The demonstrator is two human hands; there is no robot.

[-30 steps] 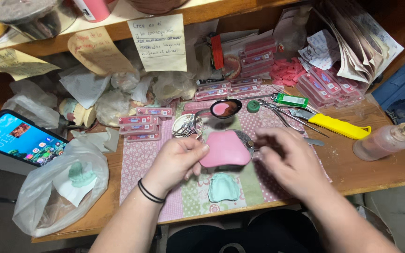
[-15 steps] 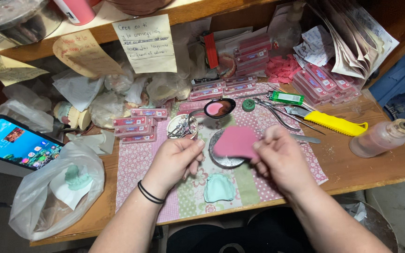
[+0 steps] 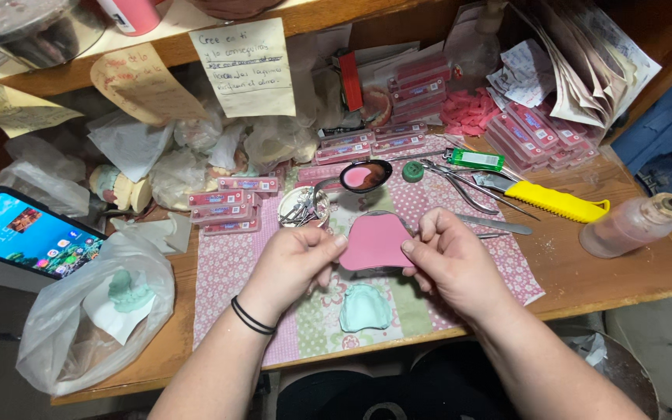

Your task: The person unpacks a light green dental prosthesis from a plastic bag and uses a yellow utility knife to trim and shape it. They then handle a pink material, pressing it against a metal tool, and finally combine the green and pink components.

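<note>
Down on a cluttered wooden bench (image 3: 624, 272), left hand (image 3: 293, 264) and right hand (image 3: 449, 260) pinch a flat pink wax sheet (image 3: 373, 243).

Pink wax sheet (image 3: 373, 243), held flat

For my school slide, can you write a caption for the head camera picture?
Two hands, left hand and right hand, hold a pink wax sheet above a pale green dental cast.

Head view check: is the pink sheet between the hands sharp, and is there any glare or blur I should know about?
Head view: the pink sheet is sharp and evenly lit, held by the left hand and right hand; the phone screen glows bright at left; edges bend slightly from the wide lens; no motion blur.
</note>
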